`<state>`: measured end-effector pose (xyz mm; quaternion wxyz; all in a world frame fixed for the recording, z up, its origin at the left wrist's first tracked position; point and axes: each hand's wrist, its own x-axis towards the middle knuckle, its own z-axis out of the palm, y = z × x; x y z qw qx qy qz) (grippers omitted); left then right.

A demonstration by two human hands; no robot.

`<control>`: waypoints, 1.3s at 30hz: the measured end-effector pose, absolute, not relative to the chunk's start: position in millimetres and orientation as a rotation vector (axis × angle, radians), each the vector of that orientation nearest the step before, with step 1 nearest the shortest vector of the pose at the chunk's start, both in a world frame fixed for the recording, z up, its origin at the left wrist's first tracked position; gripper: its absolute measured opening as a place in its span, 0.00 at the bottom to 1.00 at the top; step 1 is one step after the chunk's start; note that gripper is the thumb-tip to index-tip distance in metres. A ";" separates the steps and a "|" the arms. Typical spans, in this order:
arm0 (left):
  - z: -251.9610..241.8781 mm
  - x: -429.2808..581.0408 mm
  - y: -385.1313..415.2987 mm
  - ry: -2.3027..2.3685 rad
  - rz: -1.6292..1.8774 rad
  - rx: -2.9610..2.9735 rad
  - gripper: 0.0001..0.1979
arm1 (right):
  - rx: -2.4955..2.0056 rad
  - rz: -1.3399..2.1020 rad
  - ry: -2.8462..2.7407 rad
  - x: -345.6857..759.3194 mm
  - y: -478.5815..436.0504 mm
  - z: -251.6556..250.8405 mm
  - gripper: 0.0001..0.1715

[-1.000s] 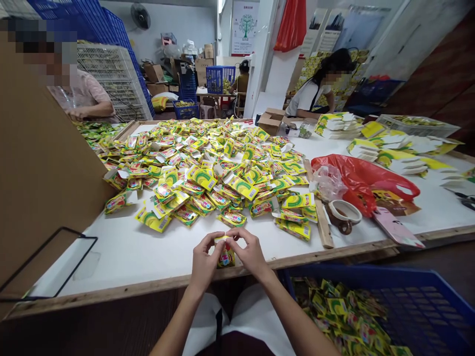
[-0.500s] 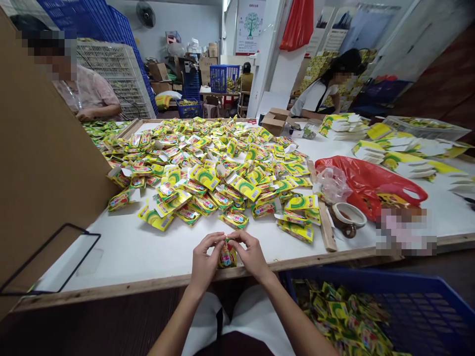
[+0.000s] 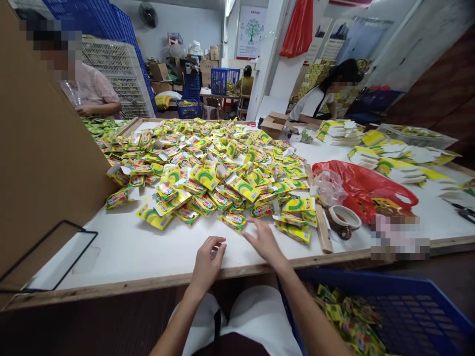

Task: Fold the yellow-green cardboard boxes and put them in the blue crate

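My left hand [image 3: 208, 261] hovers over the front of the white table, its fingers loosely curved, thumb apart, with nothing visible between them. Farther right, my right hand [image 3: 264, 241] reaches forward with thumb and fingers spread. Its fingertips are beside a small yellow-green carton [image 3: 232, 220] at the near edge of the pile; I cannot tell whether they touch it. Beyond both hands spreads a large heap of similar printed cartons [image 3: 204, 176], several with white end flaps standing up.
A blue basket [image 3: 415, 291] of cartons sits below the table edge at right. A wooden strip [image 3: 324, 230], brown mug [image 3: 344, 231], red plastic bag [image 3: 365, 185] and scissors [image 3: 463, 210] lie rightward. Cardboard [image 3: 55, 148] walls the left. Two people work across the table.
The small carton held between both hands is gone from them. My right hand has moved forward and right and opened toward the pile; my left hand stays near its place, fingers loosened.
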<state>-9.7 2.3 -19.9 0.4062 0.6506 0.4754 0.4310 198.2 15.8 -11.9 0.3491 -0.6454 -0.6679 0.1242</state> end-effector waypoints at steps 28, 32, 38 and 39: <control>-19.8 -17.7 9.7 1.019 1.106 1.392 0.12 | -1.200 0.815 -1.507 144.5 12.7 -17.4 0.09; -17.4 -16.2 9.2 0.970 1.183 1.388 0.14 | -1.136 0.838 -1.356 136.5 14.0 -18.1 0.10; -10.5 -15.4 7.8 1.041 1.192 1.482 0.07 | -1.152 0.809 -1.471 134.0 4.7 -8.8 0.11; -9.5 -14.5 8.0 1.058 1.203 1.473 0.08 | -1.155 0.796 -1.467 134.0 4.0 -7.0 0.11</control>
